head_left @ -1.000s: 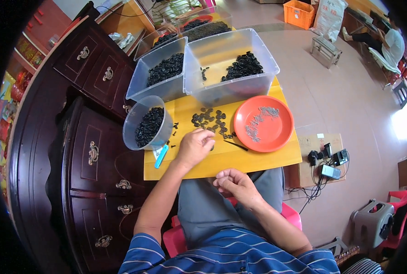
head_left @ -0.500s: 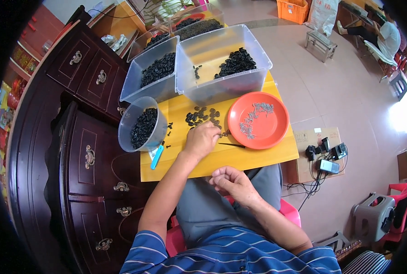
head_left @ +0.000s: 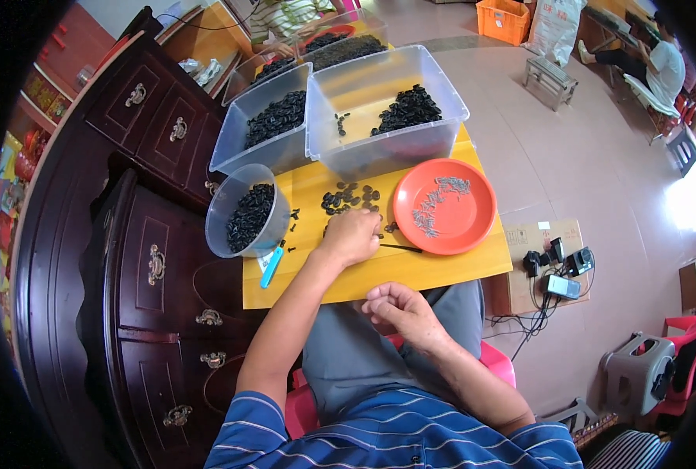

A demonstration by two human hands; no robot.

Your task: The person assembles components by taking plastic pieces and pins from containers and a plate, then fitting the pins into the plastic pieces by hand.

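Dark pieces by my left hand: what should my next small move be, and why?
I'd probably lift the left hand slightly: it hides part of the yellow surface beside the loose dark pieces, and I cannot see whether it holds one.

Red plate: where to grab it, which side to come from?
Probably the raised rim on the right of the red plate, with the right hand coming from the person's right. It's round, shallow and lies flat, so the rim gives the hold. The thin dark tool lies by its near-left edge; keep it level, since small grey pieces lie inside.
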